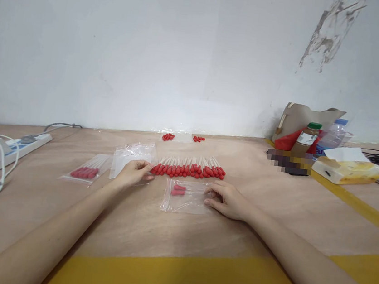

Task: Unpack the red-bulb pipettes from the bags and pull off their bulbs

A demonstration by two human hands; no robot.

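On the plywood table (271,201), the left hand (134,172) pinches the endmost of the red-bulbed droppers (189,169) while the right hand (225,201) grips a clear bag (183,200) by its edge.

Nothing legible anywhere: label on the brown bottle (308,138) too small and blurred to read, tissue pack (348,171) print likewise.

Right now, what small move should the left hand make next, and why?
Probably lift the leftmost dropper from the row and slide it into the clear bag: the left hand touches that end, and the right hand rests on the bag's edge.
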